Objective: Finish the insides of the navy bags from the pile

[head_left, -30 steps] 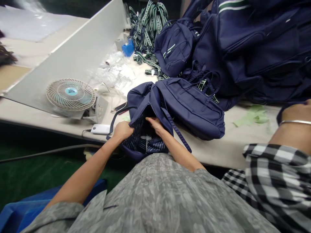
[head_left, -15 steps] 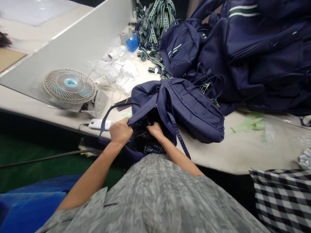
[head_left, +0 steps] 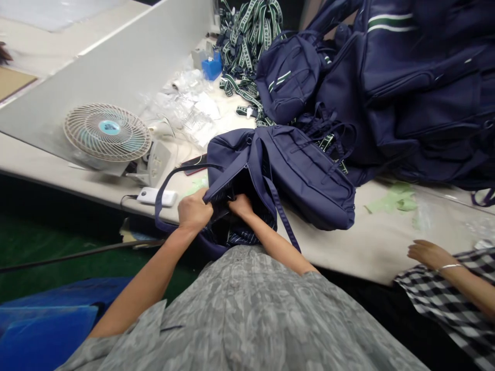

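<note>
A navy bag [head_left: 232, 144] with thin handles lies unzipped at the table's front edge, its mouth turned toward me. My left hand [head_left: 194, 210] is closed on the left edge of that opening. Inside the mouth, my right hand [head_left: 241, 206] is closed near the patterned dark lining; a small dark piece shows at its fingertips, too shadowed to name. One handle loops out past my left wrist, and another strap hangs over the bag's right side. Against it on the right lies a second navy bag [head_left: 309, 175].
A fan [head_left: 108, 131] and a white power bank [head_left: 157, 197] stand left. Behind are clear plastic wrappers [head_left: 189, 103], a blue box [head_left: 212, 67] and green-white straps [head_left: 247, 36]. Navy bags [head_left: 417, 93] pile up right. A co-worker's hand [head_left: 431, 254] is at the right edge.
A co-worker's hand has come into view at the right. My right hand has shifted slightly left inside the bag, while my left hand keeps its hold on the edge.
</note>
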{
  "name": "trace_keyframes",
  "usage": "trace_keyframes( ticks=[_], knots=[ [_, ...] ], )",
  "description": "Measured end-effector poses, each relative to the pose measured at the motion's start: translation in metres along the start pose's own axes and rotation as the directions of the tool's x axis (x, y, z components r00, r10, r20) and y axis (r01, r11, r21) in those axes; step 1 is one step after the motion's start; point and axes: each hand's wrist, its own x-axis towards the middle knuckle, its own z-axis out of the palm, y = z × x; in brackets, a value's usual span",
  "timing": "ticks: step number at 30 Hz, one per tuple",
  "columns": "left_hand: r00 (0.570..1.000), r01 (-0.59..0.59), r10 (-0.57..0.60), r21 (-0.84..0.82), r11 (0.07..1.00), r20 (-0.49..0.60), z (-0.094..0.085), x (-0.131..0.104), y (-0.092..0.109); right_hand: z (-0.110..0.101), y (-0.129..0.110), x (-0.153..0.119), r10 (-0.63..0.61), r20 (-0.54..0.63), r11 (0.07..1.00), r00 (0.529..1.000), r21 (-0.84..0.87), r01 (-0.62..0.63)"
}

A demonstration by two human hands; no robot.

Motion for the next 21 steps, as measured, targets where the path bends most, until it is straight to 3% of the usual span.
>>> trace_keyframes(
  ticks=[5,12,17,21],
  knots=[
    [1.000,0.019,-0.019,0.011,1.000,-0.003,-0.003,0.003,0.004,-0.012,0.008,-0.001,0.007,-0.031,0.998,1.000,0.060,-0.006],
    [0.998,-0.034,0.035,-0.012,0.999,0.056,-0.002,0.001,0.004,-0.020,0.027,-0.002,-0.076,0.141,0.978,0.987,0.204,0.046],
    [0.997,-0.016,0.017,-0.015,1.000,0.074,-0.003,0.000,0.006,-0.022,0.042,-0.007,-0.041,0.306,0.870,0.951,0.479,-0.117],
    [0.995,-0.007,0.009,-0.025,1.000,0.099,-0.004,0.003,0.007,-0.024,0.040,-0.008,0.005,0.302,0.767,0.953,0.611,-0.198]
  ],
)
